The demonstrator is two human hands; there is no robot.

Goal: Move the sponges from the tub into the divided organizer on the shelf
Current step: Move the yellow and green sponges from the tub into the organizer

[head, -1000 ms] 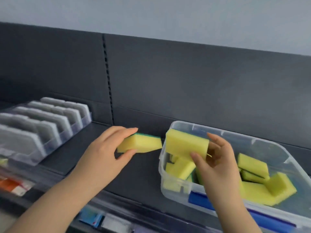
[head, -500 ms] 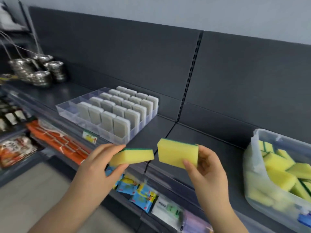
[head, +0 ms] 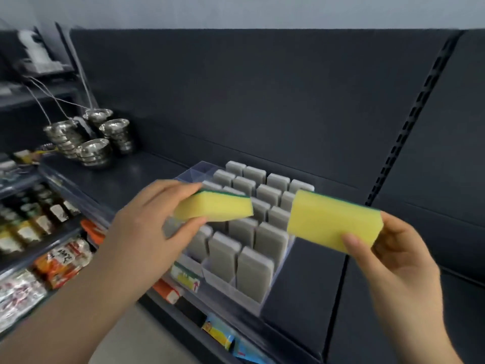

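Note:
A clear divided organizer [head: 245, 291] with several grey upright dividers stands on the dark shelf at the middle of the view. My left hand [head: 147, 229] pinches a yellow sponge with a green scouring side [head: 215, 208] above the organizer's left part. My right hand [head: 399, 256] pinches a second yellow sponge [head: 330, 223], also green-backed, just above the organizer's right edge. The two sponges are apart from each other. The tub is out of view.
Stacked metal bowls [head: 91, 151] with wire handles sit at the shelf's far left. Lower shelves at the left hold bottles [head: 31, 222] and packaged goods [head: 60, 264]. A dark back panel with a slotted upright [head: 409, 122] rises behind the organizer.
The view has swung left, so the tub has left the frame. Both hands have carried their sponges from in front of the shelf edge to over the organizer.

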